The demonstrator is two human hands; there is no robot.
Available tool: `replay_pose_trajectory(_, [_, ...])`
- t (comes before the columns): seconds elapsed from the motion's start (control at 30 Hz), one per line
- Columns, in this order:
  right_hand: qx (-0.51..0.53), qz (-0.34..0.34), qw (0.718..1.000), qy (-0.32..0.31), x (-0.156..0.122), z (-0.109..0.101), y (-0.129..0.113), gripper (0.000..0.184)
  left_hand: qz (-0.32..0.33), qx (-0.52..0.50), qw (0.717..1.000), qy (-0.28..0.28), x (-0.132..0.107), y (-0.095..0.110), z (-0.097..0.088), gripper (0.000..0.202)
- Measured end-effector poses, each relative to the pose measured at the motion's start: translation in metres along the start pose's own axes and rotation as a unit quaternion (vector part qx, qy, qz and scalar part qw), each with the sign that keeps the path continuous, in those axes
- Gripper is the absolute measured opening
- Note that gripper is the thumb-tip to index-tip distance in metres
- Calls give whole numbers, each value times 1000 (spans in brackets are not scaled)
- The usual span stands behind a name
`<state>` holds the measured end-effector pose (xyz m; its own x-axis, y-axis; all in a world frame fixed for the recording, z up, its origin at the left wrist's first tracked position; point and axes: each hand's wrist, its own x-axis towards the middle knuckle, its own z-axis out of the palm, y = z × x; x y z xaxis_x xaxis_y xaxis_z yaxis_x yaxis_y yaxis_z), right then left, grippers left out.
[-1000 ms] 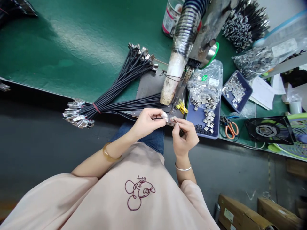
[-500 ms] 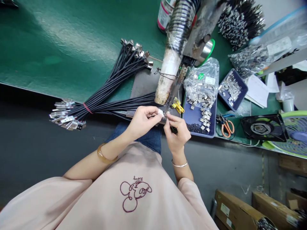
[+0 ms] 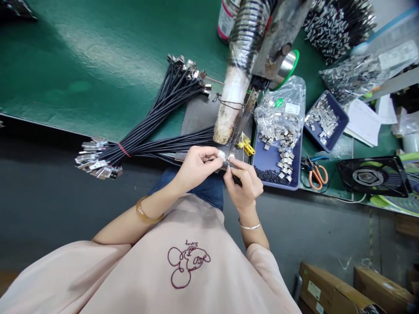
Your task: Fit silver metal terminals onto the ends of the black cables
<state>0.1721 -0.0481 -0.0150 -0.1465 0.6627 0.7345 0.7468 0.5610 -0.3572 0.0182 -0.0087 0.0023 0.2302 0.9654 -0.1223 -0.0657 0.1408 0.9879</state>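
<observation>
My left hand (image 3: 199, 168) is closed in a pinch at the work edge, with a white covering on a fingertip. Facing it, my right hand (image 3: 244, 181) pinches too, its fingertips almost meeting the left ones. What they hold is tiny and mostly hidden between the fingers. Right above the fingertips ends the thin metal tip of a soldering iron (image 3: 242, 120), which slants down from a mount. Beside it hangs a taped white fume-hose nozzle (image 3: 229, 104). Behind my left hand runs a bundle of black cables (image 3: 183, 141) on a dark plate (image 3: 199, 113).
A banded bundle of cables (image 3: 144, 117) with metal plugs lies left. To the right stand a blue tray (image 3: 296, 176) with metal shells and small black parts, a smaller tray (image 3: 343, 120), orange-handled pliers (image 3: 317, 176) and a black fan (image 3: 373, 176). A yellow clip-like piece (image 3: 247, 147) lies near my right hand.
The whole view has shifted slightly, so things appear a little further right. Both hands keep their pinch at the iron's tip; my right fingers have shifted only slightly.
</observation>
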Motion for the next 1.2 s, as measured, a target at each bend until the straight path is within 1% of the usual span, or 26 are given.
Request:
replay_pose_trajectory(0.17, [-7,-4,1000,-4,0,-3,-2,20,7,16,1000,-2,-1,-2,0,16])
replay_pose_trajectory(0.23, [-9,16,1000,2,2,-5,-3,20,14,38,999,-10,-3,-4,-1,16])
replay_pose_trajectory(0.27, [-4,37,999,5,3,-6,-4,19,21,53,998,-13,-4,-4,-1,16])
replay_pose_trajectory(0.33, [36,108,993,-10,6,-9,-6,13,42,83,996,-9,-7,-5,-1,16])
replay_pose_trajectory(0.4, [104,193,975,-44,9,-11,-7,7,70,108,992,4,-8,-6,-2,15])
replay_pose_trajectory(0.47, [152,243,955,-69,11,-12,-8,7,89,121,989,17,-9,-7,-2,13])
replay_pose_trajectory(0.53, [147,242,956,-70,13,-12,-9,9,89,121,988,22,-8,-7,-2,12])
replay_pose_trajectory(0.63, [111,205,970,-66,13,-10,-9,9,76,108,991,25,-6,-7,-1,12])
replay_pose_trajectory(0.7, [102,197,973,-68,14,-10,-8,9,71,97,992,30,-5,-7,-1,12])
replay_pose_trajectory(0.9, [123,226,964,-75,17,-8,-5,10,44,54,996,48,-3,-3,1,10])
replay_pose_trajectory(1.1, [117,199,970,-72,15,-8,-5,10,27,48,998,43,-2,-2,1,11])
replay_pose_trajectory(1.2, [144,231,958,-87,15,-9,-4,9,33,45,997,46,-1,0,1,10])
